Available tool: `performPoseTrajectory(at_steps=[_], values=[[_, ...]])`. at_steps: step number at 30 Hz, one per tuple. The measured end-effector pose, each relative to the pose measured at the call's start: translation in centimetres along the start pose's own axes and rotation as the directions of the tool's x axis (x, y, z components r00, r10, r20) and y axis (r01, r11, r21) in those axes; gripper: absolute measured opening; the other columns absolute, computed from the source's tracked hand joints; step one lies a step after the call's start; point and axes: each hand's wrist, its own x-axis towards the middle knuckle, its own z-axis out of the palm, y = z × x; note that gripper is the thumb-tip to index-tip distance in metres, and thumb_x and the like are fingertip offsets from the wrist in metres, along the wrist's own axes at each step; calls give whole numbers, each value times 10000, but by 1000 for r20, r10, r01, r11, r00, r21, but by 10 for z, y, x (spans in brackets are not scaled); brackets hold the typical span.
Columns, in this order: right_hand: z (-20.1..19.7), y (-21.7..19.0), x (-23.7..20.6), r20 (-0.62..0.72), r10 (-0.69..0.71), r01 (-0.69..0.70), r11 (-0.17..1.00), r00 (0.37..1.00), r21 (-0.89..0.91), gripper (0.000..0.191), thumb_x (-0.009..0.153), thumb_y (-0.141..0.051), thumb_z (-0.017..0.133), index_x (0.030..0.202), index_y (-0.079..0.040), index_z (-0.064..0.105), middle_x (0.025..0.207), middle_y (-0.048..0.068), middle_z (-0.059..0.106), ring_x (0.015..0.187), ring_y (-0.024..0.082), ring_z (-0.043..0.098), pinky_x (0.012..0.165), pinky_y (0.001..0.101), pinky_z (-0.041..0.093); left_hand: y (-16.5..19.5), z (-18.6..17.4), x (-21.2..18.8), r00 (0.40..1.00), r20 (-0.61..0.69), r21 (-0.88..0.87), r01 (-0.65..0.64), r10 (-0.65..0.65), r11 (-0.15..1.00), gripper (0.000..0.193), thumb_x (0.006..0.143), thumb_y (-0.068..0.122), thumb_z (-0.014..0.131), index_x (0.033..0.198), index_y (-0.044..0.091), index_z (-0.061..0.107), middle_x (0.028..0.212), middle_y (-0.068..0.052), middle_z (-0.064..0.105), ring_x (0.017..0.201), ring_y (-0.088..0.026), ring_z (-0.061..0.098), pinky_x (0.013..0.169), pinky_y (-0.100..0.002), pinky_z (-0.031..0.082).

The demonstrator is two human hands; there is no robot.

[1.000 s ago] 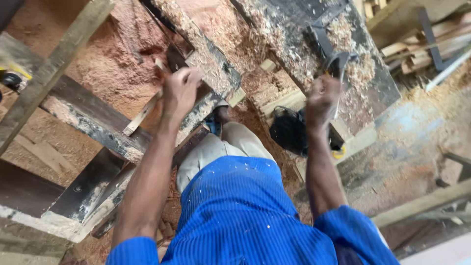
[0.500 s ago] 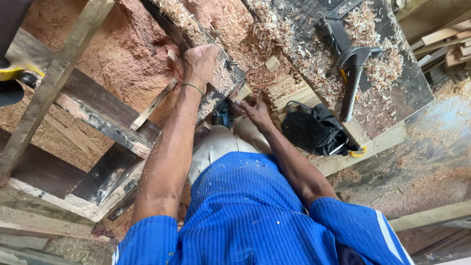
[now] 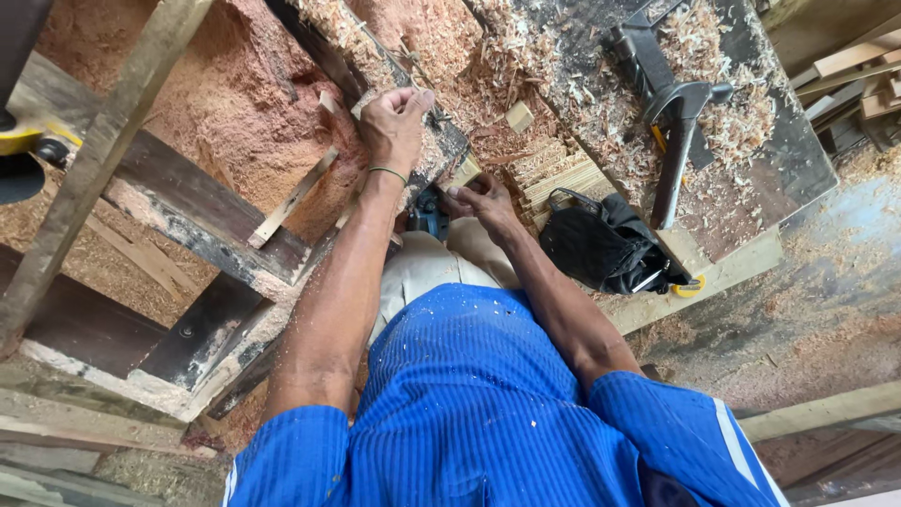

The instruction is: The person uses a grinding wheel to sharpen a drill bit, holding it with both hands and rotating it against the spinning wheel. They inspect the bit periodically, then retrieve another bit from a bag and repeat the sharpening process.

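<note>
My left hand [image 3: 394, 122], with a thin green band at the wrist, lies on a dark plank [image 3: 427, 141] covered in sawdust, its fingers curled over the plank's top. My right hand [image 3: 481, 202] is lower, just right of the plank's near end, with its fingertips by a small pale wood block [image 3: 465, 174] and a dark teal object [image 3: 428, 216] above my knee. What the right fingers hold, if anything, is hidden. My blue striped shirt [image 3: 469, 404] fills the bottom of the view.
A grey metal tool [image 3: 676, 113] lies on a shaving-covered board [image 3: 788, 160] at upper right. A black bag [image 3: 601, 244] sits right of my right hand. Dark beams [image 3: 197, 216] and a pale slat [image 3: 103, 160] cross reddish sawdust at left.
My right hand came down from up by the grey tool to the plank's near end beside my knee. My left hand stayed on the plank. The view shifted slightly.
</note>
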Motion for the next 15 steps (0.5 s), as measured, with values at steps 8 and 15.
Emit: performPoseTrajectory(at_steps=[8,15], values=[[6,2,1,-85,-10,8,1000,996,-15,737,768,-224,887,1339,51,511,1205,183,670,1077,247,693,930,353,622,1,2,3,995,-20,-35,-98,98,995,205,856,266,823,929,76,802,782,-30,787,628,-85,655,535,-235,527],[10,-1,-1,-113,-59,67,996,992,64,678,754,-181,899,1272,102,565,1055,164,669,954,267,683,772,327,621,9,-4,3,992,20,-53,-122,123,991,155,892,189,810,943,43,799,846,-63,803,740,-111,707,652,-235,561]])
